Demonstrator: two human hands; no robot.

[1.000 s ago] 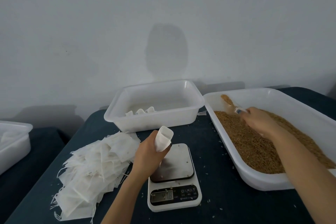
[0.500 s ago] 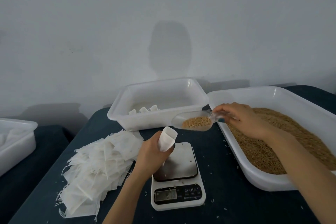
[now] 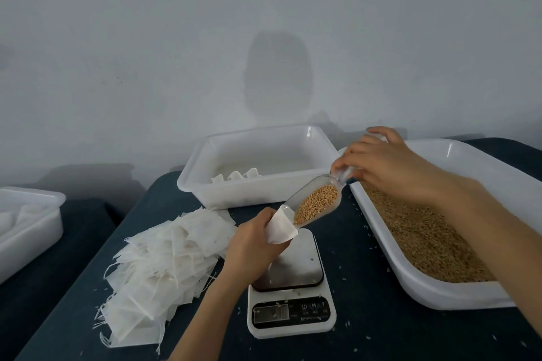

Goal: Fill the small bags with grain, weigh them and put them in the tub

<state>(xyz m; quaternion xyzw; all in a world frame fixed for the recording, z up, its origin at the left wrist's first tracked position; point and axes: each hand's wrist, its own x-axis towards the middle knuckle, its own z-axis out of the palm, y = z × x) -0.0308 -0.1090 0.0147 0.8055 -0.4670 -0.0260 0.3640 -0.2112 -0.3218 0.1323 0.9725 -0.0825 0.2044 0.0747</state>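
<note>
Scale (image 3: 290, 272), near centre of the counter (image 3: 366, 287): the dark front panel (image 3: 293, 323) carries 3 buttons (image 3: 313, 306), marked from left to right with a power symbol, "M" and "T". The small print (image 3: 312, 318) beneath them is too small to read. The display (image 3: 271, 313), at the left of the panel, shows no legible digits.

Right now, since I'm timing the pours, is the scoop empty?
No, the scoop in the right hand carries grain, its tip at the small bag that the left hand grips.
</note>
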